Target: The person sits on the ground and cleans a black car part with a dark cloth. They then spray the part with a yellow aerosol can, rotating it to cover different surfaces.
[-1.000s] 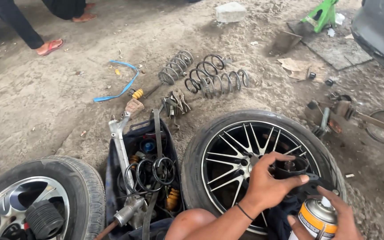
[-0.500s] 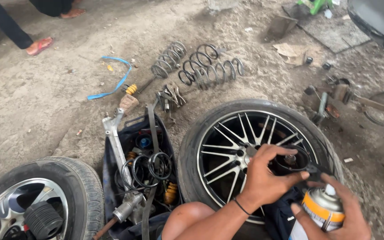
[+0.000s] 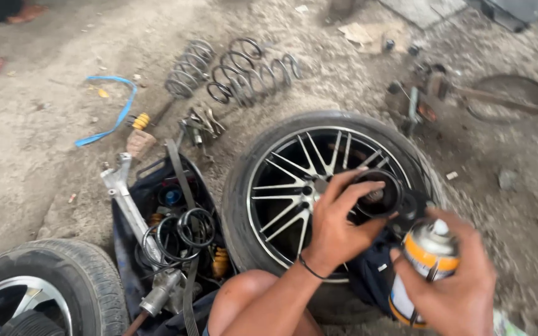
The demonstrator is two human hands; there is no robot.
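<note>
Currently we hold a black ring-shaped part (image 3: 378, 194) in our left hand (image 3: 337, 227), fingers curled around its rim, over the wheel (image 3: 294, 180) lying flat. Our right hand (image 3: 459, 286) grips a spray can (image 3: 423, 264) upright, nozzle just below and right of the part, nearly touching.

Open-air roadside car repair yard, bare dirt ground (image 3: 26, 180), loose coil springs (image 3: 238, 71), alloy wheel with tyre (image 3: 319, 186) lying flat, second wheel (image 3: 38, 292) nearby, dark bag of suspension parts (image 3: 169, 230), dismantled brake hub (image 3: 421, 102).
</note>
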